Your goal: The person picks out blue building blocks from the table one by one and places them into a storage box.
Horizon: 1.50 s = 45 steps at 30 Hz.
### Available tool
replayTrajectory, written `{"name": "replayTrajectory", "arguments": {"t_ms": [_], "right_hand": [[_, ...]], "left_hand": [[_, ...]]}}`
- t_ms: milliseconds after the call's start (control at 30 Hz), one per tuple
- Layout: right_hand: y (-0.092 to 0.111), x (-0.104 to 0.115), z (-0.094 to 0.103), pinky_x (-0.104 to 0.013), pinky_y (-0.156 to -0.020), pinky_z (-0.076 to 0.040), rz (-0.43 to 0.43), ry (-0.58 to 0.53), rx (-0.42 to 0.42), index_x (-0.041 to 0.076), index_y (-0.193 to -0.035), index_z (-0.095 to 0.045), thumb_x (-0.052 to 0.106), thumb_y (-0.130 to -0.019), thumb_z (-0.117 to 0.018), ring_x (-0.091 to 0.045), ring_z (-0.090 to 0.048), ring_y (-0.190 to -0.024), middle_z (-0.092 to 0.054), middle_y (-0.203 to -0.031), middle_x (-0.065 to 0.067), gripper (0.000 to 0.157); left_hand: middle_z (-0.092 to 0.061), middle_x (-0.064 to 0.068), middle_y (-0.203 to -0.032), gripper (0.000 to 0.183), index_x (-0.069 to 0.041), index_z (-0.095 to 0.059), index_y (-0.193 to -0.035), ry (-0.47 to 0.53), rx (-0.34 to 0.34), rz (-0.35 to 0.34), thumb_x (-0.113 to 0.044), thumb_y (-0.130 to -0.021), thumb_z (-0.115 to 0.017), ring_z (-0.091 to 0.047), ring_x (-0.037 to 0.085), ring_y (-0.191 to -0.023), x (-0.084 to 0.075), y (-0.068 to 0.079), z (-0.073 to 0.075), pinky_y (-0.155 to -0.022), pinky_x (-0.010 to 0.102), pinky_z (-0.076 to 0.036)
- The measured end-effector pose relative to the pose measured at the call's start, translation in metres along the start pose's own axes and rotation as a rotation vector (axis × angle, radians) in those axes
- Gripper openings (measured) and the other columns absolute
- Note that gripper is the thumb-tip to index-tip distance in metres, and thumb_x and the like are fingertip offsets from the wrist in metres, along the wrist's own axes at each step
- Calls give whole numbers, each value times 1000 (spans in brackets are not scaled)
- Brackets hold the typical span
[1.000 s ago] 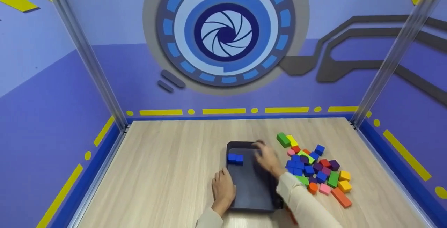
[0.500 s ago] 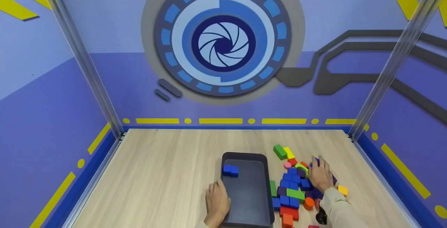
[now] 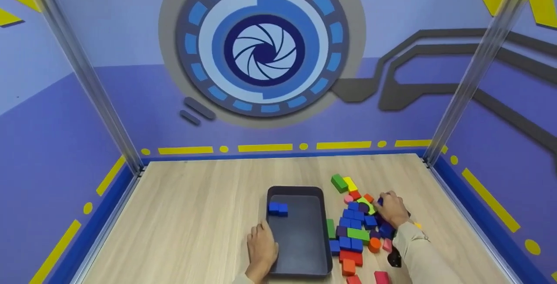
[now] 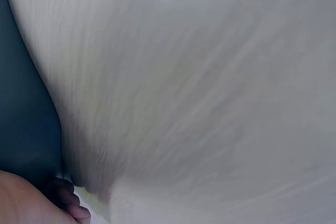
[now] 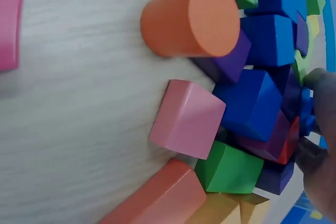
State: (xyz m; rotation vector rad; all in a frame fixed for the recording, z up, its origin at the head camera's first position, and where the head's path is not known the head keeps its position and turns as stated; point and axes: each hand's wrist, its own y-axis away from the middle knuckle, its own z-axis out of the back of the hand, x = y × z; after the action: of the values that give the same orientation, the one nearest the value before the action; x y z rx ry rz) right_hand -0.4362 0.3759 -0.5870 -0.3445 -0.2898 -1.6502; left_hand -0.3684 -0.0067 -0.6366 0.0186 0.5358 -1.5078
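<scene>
The right hand (image 3: 393,210) pinches a small blue block (image 5: 304,110) among many bright blocks (image 3: 358,234). The left hand (image 3: 262,244), fingers loose, rests against a dark grey rectangular tray (image 3: 300,245) with two blue cubes (image 3: 283,209) inside.

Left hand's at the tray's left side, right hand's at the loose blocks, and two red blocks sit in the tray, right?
Not quite: the two blocks in the tray are blue, not red, as the head view shows. The rest is right.

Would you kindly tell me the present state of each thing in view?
Tray: flat on the table
Two blue blocks: side by side inside tray
Loose blocks: clustered right of tray
Left hand: resting at tray's left edge
Right hand: fingers round a blue block
</scene>
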Motion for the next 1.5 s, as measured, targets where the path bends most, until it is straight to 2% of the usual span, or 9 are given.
{"name": "replayTrajectory", "arguments": {"t_ms": [200,367,600,667,900,1000,1233,1400,1500], "right_hand": [[14,6,-13,-57,-91,-53,72,-52,-168,-11,-113,-57,-3,-91,-64,-49,-64,-105,-60,-113,-32,24],[30,3,-16,-57,-88,-55,71,-43,-193,-9,-115,-56,-6,-91,-65,-49,-65,-104,-61,-114,-32,26],[45,-8,6,-61,-94,-51,83,-39,-238,-13,-121,-58,-8,-91,-65,-52,-63,-110,-61,-118,-34,32],[48,-10,13,-61,-95,-50,84,-39,-243,-13,-122,-57,-7,-92,-65,-53,-62,-112,-61,-119,-35,32],[57,-17,27,-61,-98,-49,65,-32,-249,-14,-124,-57,-6,-93,-66,-53,-61,-114,-61,-121,-35,33],[60,-17,29,-61,-98,-49,61,-27,-241,-14,-126,-57,-7,-93,-64,-53,-61,-114,-60,-122,-35,34],[48,3,36,-62,-99,-48,97,-9,-255,-13,-130,-55,-9,-92,-65,-54,-59,-117,-58,-127,-35,40],[39,24,34,-62,-101,-48,122,-31,-206,-12,-134,-53,-9,-94,-61,-52,-58,-121,-56,-131,-34,41],[35,36,37,-62,-102,-47,136,-45,-187,-11,-135,-53,-11,-94,-60,-51,-58,-123,-56,-133,-33,42]], "left_hand": [[-66,18,-100,56,3,-55,-114,18,-14,11,-8,-72,-89,-59,31,-91,5,2,1,-75,44,-45],[-66,17,-101,54,1,-55,-114,18,9,9,-9,-73,-89,-60,31,-92,4,5,0,-77,44,-45],[-67,19,-105,62,5,-54,-121,-9,-26,-45,-13,-74,-89,-60,33,-96,0,4,-2,-80,44,-46],[-67,20,-105,63,5,-54,-122,-4,-32,-46,-13,-73,-90,-60,34,-96,0,3,-2,-80,45,-46],[-65,20,-106,57,4,-53,-119,52,43,-3,-10,-76,-87,-59,34,-97,0,3,1,-82,46,-45],[-65,20,-106,55,3,-52,-117,60,38,-1,-10,-76,-88,-59,34,-97,1,6,-1,-82,46,-45],[-66,21,-109,60,6,-54,-121,55,2,-13,-11,-76,-89,-60,35,-100,2,5,0,-84,47,-47],[-67,20,-108,58,4,-55,-120,44,11,5,-11,-75,-88,-60,33,-98,2,4,-1,-82,46,-46],[-67,20,-107,58,4,-55,-119,41,-4,-6,-12,-75,-89,-60,33,-97,-1,4,-1,-82,46,-46]]}}
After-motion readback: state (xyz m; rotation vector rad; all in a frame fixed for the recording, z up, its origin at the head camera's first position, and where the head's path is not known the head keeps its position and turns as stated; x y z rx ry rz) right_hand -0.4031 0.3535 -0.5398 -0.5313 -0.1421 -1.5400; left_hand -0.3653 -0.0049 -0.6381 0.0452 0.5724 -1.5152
